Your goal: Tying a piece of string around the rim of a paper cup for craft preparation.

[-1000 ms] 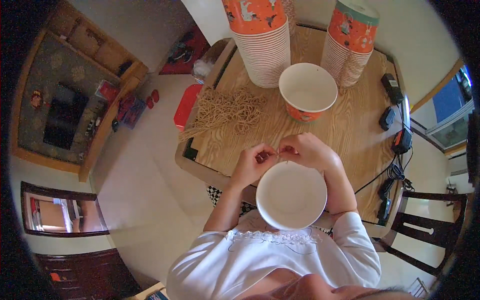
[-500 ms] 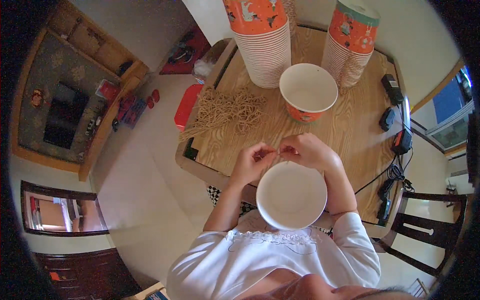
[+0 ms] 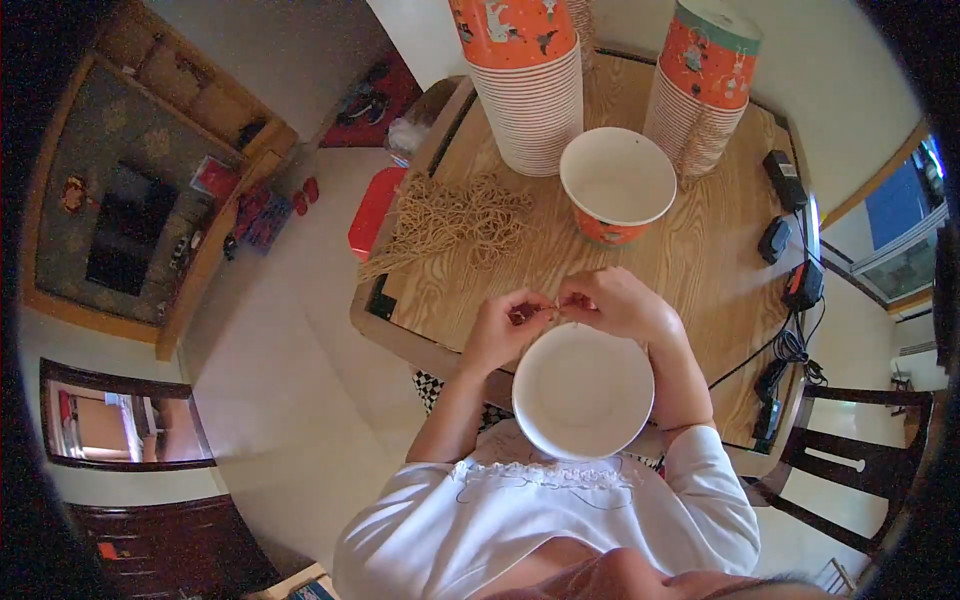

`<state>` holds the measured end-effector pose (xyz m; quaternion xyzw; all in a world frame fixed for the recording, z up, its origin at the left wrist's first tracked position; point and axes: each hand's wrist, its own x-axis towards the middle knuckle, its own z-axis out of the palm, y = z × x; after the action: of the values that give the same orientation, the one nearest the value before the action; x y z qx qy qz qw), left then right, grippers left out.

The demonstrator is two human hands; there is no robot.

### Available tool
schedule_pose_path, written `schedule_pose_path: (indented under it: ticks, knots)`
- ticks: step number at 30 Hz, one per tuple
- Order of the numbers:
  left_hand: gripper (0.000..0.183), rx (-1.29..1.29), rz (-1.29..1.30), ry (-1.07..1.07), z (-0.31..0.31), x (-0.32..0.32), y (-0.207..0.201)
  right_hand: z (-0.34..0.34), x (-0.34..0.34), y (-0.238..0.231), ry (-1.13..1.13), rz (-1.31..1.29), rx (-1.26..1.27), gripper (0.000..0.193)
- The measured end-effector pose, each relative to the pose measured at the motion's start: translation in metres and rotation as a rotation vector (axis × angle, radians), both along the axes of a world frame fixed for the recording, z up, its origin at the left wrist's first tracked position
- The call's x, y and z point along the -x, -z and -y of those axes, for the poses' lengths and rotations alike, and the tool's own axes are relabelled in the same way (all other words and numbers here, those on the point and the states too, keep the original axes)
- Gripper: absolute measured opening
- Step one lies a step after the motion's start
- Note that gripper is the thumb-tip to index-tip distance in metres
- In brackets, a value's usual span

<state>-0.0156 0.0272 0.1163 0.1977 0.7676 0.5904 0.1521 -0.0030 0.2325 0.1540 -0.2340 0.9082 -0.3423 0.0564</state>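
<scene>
Close to my body, a white paper bucket [image 3: 583,392] leans with its round opening facing up at me. Just beyond its far rim, my left hand [image 3: 505,330] and my right hand [image 3: 617,304] meet fingertip to fingertip. Both are closed in a pinch; whatever is between the fingers is too small to make out. My right forearm runs along the bucket's right side. Farther off stands an orange patterned paper bucket [image 3: 616,222] with a white inside. Left of it lies a tangled heap of brown paper cord [image 3: 462,222].
Two tall stacks of nested paper buckets, one on the left [image 3: 525,105] and one on the right [image 3: 700,100], rise at the table's far side. Black power adapters [image 3: 785,180] and cables line the right edge. A red stool [image 3: 375,215] and a dark chair [image 3: 850,460] flank the table.
My pinched fingertips have shifted very slightly at the far rim. The buckets and the cord heap stay where they were.
</scene>
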Motion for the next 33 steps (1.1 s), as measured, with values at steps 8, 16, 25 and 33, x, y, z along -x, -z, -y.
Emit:
schedule_pose_path:
  ticks: [8,16,25,33]
  knots:
    - [0.014,0.028,0.087,-0.018,0.001,-0.001,-0.012,0.004,0.0,0.0,0.031,0.003,0.006,0.015]
    - [0.014,-0.024,0.038,-0.008,0.005,0.004,0.001,0.004,-0.001,-0.002,-0.016,-0.04,0.058,0.01]
    - [0.011,0.082,-0.034,-0.025,0.003,0.004,0.0,0.0,-0.002,-0.003,0.011,0.019,0.06,0.01]
    - [0.016,-0.005,0.002,0.02,0.0,0.01,0.02,-0.008,0.007,0.008,0.124,0.113,0.152,0.01]
